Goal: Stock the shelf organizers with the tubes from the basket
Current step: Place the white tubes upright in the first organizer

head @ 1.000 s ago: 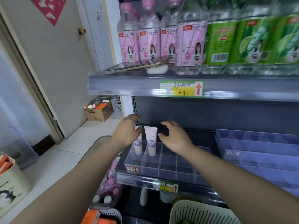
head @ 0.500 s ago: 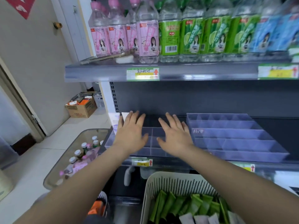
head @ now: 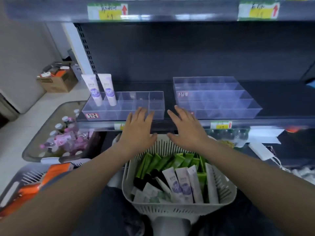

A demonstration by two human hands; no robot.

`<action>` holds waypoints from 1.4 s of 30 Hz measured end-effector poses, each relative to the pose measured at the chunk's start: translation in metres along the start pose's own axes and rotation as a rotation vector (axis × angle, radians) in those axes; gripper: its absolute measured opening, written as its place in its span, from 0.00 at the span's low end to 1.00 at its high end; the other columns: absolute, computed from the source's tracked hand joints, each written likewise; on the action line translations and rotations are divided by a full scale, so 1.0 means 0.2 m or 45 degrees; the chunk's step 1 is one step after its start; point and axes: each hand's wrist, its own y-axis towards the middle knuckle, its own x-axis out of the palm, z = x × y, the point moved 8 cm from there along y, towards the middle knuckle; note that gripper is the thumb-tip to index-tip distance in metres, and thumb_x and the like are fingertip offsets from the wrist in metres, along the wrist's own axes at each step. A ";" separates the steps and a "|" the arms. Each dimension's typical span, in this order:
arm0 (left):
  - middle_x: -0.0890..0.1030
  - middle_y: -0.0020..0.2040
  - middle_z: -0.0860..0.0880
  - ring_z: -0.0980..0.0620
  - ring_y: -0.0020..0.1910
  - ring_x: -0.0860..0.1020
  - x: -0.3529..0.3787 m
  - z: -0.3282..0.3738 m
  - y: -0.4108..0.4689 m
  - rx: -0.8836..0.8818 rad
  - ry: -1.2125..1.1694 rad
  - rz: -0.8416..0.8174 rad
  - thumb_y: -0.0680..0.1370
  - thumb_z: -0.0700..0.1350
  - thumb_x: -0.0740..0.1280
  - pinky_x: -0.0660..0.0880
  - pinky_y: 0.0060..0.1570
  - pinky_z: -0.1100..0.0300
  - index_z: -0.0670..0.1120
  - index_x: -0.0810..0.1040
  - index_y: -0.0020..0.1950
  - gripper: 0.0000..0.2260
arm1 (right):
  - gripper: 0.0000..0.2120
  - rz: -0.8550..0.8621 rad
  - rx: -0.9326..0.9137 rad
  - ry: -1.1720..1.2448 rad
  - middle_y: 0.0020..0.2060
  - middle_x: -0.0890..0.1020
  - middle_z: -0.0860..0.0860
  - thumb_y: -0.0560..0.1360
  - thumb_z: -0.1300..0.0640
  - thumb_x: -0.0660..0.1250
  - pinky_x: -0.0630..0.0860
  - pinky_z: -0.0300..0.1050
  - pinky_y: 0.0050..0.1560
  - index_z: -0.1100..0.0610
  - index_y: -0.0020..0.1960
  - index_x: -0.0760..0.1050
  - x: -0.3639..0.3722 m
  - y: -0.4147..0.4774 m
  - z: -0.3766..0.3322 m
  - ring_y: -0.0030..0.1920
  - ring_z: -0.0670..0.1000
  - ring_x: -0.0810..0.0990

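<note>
Two white tubes with purple labels [head: 100, 89] stand upright in the far left cells of a clear organizer [head: 136, 114] on the dark shelf. A second, larger clear organizer [head: 226, 109] sits to its right with nothing in it. Below the shelf a white slatted basket [head: 221, 189] holds several green tubes [head: 172, 160], white-purple tubes [head: 180, 183] and a few dark ones. My left hand [head: 139, 130] and my right hand [head: 186, 129] hover above the basket's far rim, fingers spread, holding nothing.
A grey tub of pink-capped bottles [head: 63, 137] stands on the floor at left, with a cardboard box [head: 56, 79] behind it. Orange packs [head: 42, 181] lie in a bin at lower left. A white power bank with cable [head: 262, 152] rests on the lower shelf at right.
Both hands have drawn back from the left organizer toward the basket, now empty and spread. The view has tilted down, bringing the basket fully into sight.
</note>
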 end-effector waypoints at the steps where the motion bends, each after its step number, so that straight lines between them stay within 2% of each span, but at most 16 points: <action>1: 0.53 0.77 0.44 0.45 0.76 0.49 0.04 0.02 -0.03 0.013 0.000 -0.032 0.76 0.58 0.61 0.49 0.74 0.46 0.47 0.50 0.77 0.35 | 0.39 -0.033 -0.001 0.004 0.77 0.45 0.51 0.74 0.40 0.61 0.47 0.53 0.74 0.49 0.77 0.44 0.03 -0.03 0.02 0.76 0.54 0.46; 9: 0.60 0.74 0.43 0.46 0.73 0.57 0.40 0.17 -0.22 0.033 -0.195 -0.237 0.75 0.58 0.61 0.55 0.71 0.52 0.44 0.56 0.75 0.33 | 0.37 -0.242 -0.028 0.053 0.76 0.53 0.54 0.74 0.44 0.63 0.50 0.49 0.74 0.53 0.76 0.50 0.34 -0.23 0.10 0.75 0.54 0.51; 13: 0.60 0.73 0.43 0.45 0.72 0.59 0.59 0.23 -0.28 0.037 -0.295 -0.400 0.76 0.54 0.64 0.59 0.71 0.54 0.43 0.55 0.75 0.33 | 0.36 -0.391 -0.015 0.060 0.75 0.57 0.55 0.73 0.48 0.64 0.55 0.49 0.74 0.55 0.75 0.53 0.52 -0.29 0.17 0.74 0.55 0.55; 17: 0.65 0.69 0.44 0.44 0.68 0.64 0.74 0.27 -0.30 -0.002 -0.383 -0.529 0.75 0.52 0.65 0.64 0.67 0.54 0.42 0.59 0.73 0.30 | 0.35 -0.518 0.064 0.088 0.72 0.62 0.55 0.72 0.49 0.66 0.63 0.49 0.69 0.56 0.74 0.57 0.67 -0.34 0.23 0.70 0.56 0.62; 22: 0.68 0.66 0.42 0.44 0.63 0.70 0.92 0.31 -0.30 -0.057 -0.411 -0.722 0.77 0.51 0.64 0.71 0.58 0.54 0.42 0.61 0.71 0.27 | 0.25 -0.600 0.124 0.114 0.58 0.72 0.55 0.71 0.50 0.66 0.74 0.49 0.56 0.57 0.66 0.68 0.80 -0.34 0.29 0.58 0.56 0.73; 25: 0.72 0.61 0.40 0.43 0.57 0.74 1.00 0.33 -0.29 -0.051 -0.368 -0.826 0.77 0.51 0.63 0.72 0.49 0.56 0.41 0.67 0.65 0.21 | 0.19 -0.655 0.137 0.167 0.56 0.74 0.55 0.72 0.53 0.65 0.74 0.49 0.54 0.58 0.61 0.71 0.86 -0.35 0.31 0.56 0.56 0.74; 32: 0.76 0.53 0.38 0.42 0.51 0.75 1.11 0.30 -0.24 -0.097 -0.372 -0.894 0.79 0.45 0.61 0.67 0.41 0.57 0.39 0.73 0.53 0.10 | 0.11 -0.626 0.104 0.172 0.53 0.77 0.55 0.75 0.58 0.61 0.74 0.48 0.52 0.59 0.54 0.76 0.89 -0.31 0.34 0.52 0.55 0.76; 36: 0.78 0.51 0.39 0.44 0.50 0.76 1.13 0.29 -0.22 -0.134 -0.434 -0.903 0.78 0.43 0.63 0.67 0.41 0.59 0.38 0.75 0.51 0.08 | 0.09 -0.615 0.147 0.218 0.51 0.78 0.54 0.76 0.57 0.62 0.75 0.46 0.48 0.57 0.52 0.77 0.88 -0.30 0.35 0.50 0.54 0.77; 40: 0.79 0.52 0.41 0.45 0.51 0.77 1.11 0.27 -0.21 -0.174 -0.522 -0.930 0.76 0.44 0.67 0.69 0.41 0.61 0.38 0.77 0.55 0.12 | 0.06 -0.646 0.213 0.275 0.48 0.80 0.52 0.76 0.55 0.64 0.71 0.42 0.42 0.55 0.48 0.78 0.88 -0.30 0.36 0.46 0.51 0.77; 42: 0.80 0.52 0.42 0.46 0.50 0.77 1.09 0.26 -0.21 -0.179 -0.552 -0.936 0.75 0.44 0.68 0.69 0.41 0.60 0.39 0.77 0.56 0.12 | 0.05 -0.666 0.238 0.311 0.46 0.80 0.51 0.75 0.55 0.66 0.73 0.43 0.43 0.55 0.46 0.79 0.87 -0.29 0.35 0.45 0.49 0.77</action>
